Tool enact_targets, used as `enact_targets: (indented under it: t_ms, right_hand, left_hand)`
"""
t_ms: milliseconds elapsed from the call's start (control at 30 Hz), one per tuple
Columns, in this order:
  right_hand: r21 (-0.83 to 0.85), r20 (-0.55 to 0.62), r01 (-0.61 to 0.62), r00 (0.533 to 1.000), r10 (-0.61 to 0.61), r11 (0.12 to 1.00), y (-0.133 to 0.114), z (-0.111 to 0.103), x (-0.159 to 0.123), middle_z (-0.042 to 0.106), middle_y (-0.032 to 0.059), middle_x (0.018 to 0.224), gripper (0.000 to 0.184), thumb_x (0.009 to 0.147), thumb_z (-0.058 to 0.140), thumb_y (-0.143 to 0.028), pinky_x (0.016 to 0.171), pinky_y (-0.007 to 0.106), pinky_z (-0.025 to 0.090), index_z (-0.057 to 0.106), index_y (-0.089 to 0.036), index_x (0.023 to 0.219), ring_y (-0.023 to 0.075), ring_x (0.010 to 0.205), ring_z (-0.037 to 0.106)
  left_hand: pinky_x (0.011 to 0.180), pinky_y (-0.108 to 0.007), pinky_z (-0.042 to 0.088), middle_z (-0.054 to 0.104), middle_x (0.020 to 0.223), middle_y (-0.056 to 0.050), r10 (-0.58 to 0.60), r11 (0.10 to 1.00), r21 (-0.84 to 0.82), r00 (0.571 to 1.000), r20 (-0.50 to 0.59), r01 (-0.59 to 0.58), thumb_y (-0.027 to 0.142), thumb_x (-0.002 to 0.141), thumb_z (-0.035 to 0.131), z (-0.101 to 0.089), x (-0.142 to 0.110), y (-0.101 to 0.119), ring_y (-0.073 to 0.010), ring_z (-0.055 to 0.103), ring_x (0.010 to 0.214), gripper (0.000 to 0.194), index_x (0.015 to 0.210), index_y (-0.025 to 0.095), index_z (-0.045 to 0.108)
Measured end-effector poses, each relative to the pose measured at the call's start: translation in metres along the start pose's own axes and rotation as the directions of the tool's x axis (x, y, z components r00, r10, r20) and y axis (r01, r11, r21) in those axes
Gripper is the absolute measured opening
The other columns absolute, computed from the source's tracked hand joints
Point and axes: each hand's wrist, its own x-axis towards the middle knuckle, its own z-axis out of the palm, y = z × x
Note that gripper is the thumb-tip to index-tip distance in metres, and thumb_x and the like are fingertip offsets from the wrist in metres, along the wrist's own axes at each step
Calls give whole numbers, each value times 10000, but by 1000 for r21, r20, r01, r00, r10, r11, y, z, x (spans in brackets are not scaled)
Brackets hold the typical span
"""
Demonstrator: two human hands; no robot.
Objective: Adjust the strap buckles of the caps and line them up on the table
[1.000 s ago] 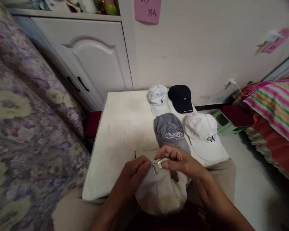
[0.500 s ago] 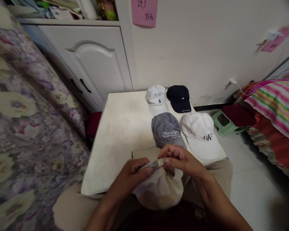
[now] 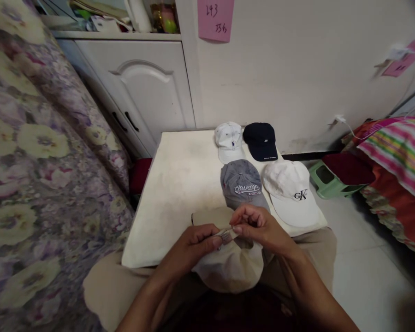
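Observation:
A beige baseball cap (image 3: 230,272) lies crown toward me over my lap at the table's near edge, its brim pointing away. My left hand (image 3: 201,240) is closed, thumb and fingers pinching the left part of its adjustment strap (image 3: 226,235). From the other side my right hand (image 3: 259,227) pinches the strap's right end between thumb and index finger. Small print shows on the strap; how it is fastened is too small to tell. Just beyond my hands sits a grey cap (image 3: 241,177) with white lettering, and a white cap (image 3: 286,186) is to its right.
On the cream-topped table (image 3: 180,170) a pale cap (image 3: 228,136) and a navy cap (image 3: 260,138) stand at the back. A cabinet (image 3: 141,92) and wall border the far side. Floral curtain (image 3: 38,161) hangs left; a green stool (image 3: 327,180) stands right.
The view has shifted slightly, so the scene sits a little further right. My fingers have tilted the strap a little; both hands stay on it.

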Motion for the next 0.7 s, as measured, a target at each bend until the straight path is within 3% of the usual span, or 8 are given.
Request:
enact_targets:
  t_ms: [167,267,333,467,600,633,700]
  right_hand:
    - [-43,-37,-23,999,21,999,4,-1,-2,573,-43,686,218,791,774,-326,507,211,342,648,-184,898,76,552,463]
    - [-74,-58,-13,998,8,997,2,2,-4,577,-41,670,205,791,770,-323,531,220,370,653,-188,891,88,572,490]
    - [-96,-58,5,998,-10,995,2,4,-6,603,-29,693,190,798,761,-317,566,232,408,657,-192,896,105,610,529]
    - [-189,-33,25,999,-32,982,0,9,-9,652,0,760,151,825,729,-298,630,263,466,666,-196,916,146,704,598]
    - [-323,-39,219,969,-244,921,-17,8,-14,669,49,966,110,843,700,-256,839,346,485,699,-218,947,206,942,616]
    - [-309,-30,274,954,-297,911,-24,7,-19,665,55,989,109,851,693,-266,867,363,479,706,-229,953,216,968,612]
    - [-157,29,292,956,-291,943,-38,6,-34,671,49,922,126,878,665,-337,782,362,507,703,-255,967,214,874,636]
  left_hand:
    - [506,-234,210,406,596,50,-1,1000,-13,999,-35,1,486,838,649,2,-2,-2,-99,308,547,372,672,171,542]
    - [511,-245,226,381,604,43,33,998,58,998,-53,-30,523,899,556,5,-2,3,-113,317,566,440,631,181,485]
    - [539,-250,266,430,634,28,64,987,149,997,-50,-56,511,935,504,8,-1,7,-126,369,604,437,653,177,514]
    - [596,-248,316,505,705,24,79,968,240,997,-17,-72,437,928,557,17,0,8,-132,432,658,307,803,164,622]
    - [594,-240,320,503,699,30,67,975,214,996,-51,-55,438,927,565,23,-3,0,-128,438,657,310,790,163,606]
    - [596,-241,322,509,699,27,69,975,213,996,-56,-56,440,926,567,23,-4,-2,-130,442,659,313,785,163,604]
    - [601,-245,328,523,700,22,85,973,218,995,-56,-71,439,924,570,25,-6,-4,-134,449,663,310,792,162,611]
